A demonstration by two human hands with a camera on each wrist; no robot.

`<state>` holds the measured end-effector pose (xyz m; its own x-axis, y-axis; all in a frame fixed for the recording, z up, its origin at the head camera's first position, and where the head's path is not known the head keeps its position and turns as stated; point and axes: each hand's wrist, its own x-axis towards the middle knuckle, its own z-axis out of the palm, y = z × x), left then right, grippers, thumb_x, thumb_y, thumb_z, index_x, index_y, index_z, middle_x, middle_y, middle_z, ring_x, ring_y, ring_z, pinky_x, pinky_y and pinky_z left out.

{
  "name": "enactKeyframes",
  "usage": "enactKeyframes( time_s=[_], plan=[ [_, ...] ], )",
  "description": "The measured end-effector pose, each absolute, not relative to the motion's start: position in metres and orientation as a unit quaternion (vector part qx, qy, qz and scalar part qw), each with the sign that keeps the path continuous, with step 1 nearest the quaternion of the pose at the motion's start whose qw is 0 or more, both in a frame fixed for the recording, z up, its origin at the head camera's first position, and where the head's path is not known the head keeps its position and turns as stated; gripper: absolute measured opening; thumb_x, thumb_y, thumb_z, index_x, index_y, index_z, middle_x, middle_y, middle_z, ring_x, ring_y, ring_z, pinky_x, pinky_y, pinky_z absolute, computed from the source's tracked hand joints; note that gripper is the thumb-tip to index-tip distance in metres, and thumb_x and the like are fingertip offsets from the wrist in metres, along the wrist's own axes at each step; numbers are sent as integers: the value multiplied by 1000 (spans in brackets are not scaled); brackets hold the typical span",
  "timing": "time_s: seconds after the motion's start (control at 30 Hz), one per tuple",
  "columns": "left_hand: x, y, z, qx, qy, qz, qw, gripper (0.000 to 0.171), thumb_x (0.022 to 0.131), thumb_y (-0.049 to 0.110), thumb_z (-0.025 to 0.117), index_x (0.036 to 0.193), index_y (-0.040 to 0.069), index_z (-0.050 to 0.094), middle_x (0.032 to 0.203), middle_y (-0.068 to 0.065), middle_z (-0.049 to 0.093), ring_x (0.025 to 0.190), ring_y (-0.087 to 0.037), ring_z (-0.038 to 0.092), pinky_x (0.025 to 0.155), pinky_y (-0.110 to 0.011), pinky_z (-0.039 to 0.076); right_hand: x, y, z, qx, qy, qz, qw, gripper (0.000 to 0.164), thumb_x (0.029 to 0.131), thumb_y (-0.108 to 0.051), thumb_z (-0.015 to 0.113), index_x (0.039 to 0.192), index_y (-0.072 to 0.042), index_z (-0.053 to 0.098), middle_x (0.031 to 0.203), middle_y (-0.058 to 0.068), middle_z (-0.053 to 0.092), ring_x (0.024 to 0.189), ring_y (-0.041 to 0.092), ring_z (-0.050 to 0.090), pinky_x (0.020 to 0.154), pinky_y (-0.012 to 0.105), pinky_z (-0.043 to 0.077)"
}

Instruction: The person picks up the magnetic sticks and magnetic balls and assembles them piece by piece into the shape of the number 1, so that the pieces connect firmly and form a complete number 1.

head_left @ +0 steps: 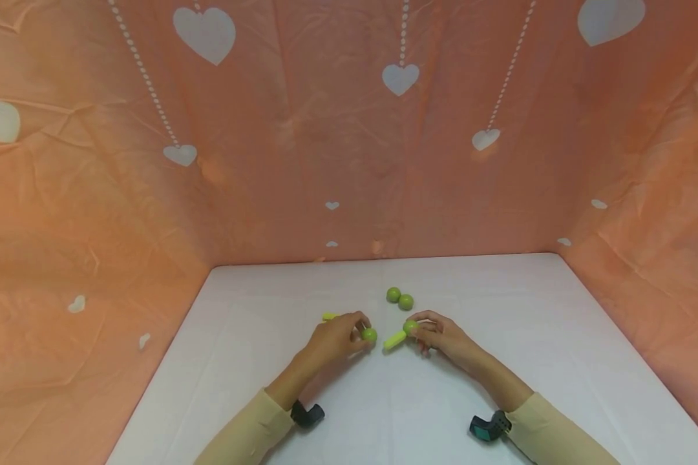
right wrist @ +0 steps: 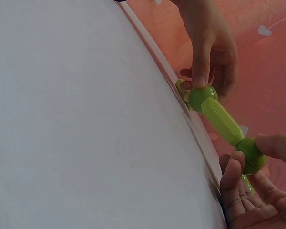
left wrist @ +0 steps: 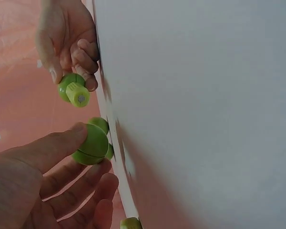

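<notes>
Between the thumb and fingers of my left hand [head_left: 333, 337] is a smooth green ball [head_left: 369, 335] with a seam line, seen closer in the left wrist view. My right hand [head_left: 444, 336] pinches a second green ball [head_left: 410, 327], and a ridged yellow-green rod [head_left: 394, 340] sticks out from it toward the left hand. The rod's free end shows a grey round spot in the left wrist view. In the head view a small gap separates that end from the left ball. Another yellow-green rod [head_left: 328, 316] lies partly hidden behind the left hand.
Two more green balls [head_left: 393, 294] sit side by side on the white table [head_left: 256, 297], beyond the hands. Orange cloth [head_left: 302, 161] with white hearts walls in the back and both sides. Each wrist wears a dark strapped device [head_left: 308, 415].
</notes>
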<state>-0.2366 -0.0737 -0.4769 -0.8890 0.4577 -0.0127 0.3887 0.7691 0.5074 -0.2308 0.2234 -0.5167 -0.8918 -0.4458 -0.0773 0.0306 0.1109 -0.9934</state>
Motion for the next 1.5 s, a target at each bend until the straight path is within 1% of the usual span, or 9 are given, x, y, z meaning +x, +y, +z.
enactKeyframes(
  time_s=[0.3,0.63,0.87,1.07,1.5],
  plan=[
    [-230,-78,-477,239,936,248,79,32,96,34,83,122,20,69,107,5,76,95,-11,69,83,-35,57,-230,224,-517,-142,722,-653,180,44,109,-19,65,143,5,52,93,8,71,79,13,65,73,25,56],
    [-224,-78,-476,246,934,246,79,30,95,31,85,117,18,69,105,4,74,90,-9,65,80,-31,54,-229,224,-516,-140,721,-654,181,44,109,-19,65,143,6,52,92,7,71,79,13,64,72,25,55],
    [-221,-76,-476,245,933,246,92,30,95,32,85,117,20,69,104,6,74,94,-10,68,83,-33,56,-229,224,-515,-140,724,-652,178,44,109,-19,65,143,6,53,94,8,72,79,13,65,73,25,56],
    [-218,-75,-473,242,931,255,101,31,95,33,85,118,21,69,103,8,74,93,-9,67,82,-31,56,-230,224,-515,-140,722,-654,177,44,109,-19,65,143,5,52,93,8,72,79,13,65,72,25,56],
    [-217,-72,-476,258,929,250,92,31,94,36,85,118,22,70,103,10,74,91,-5,66,79,-27,55,-227,221,-511,-130,725,-652,180,43,109,-20,65,142,4,52,90,3,72,78,13,64,73,25,56]
  ],
)
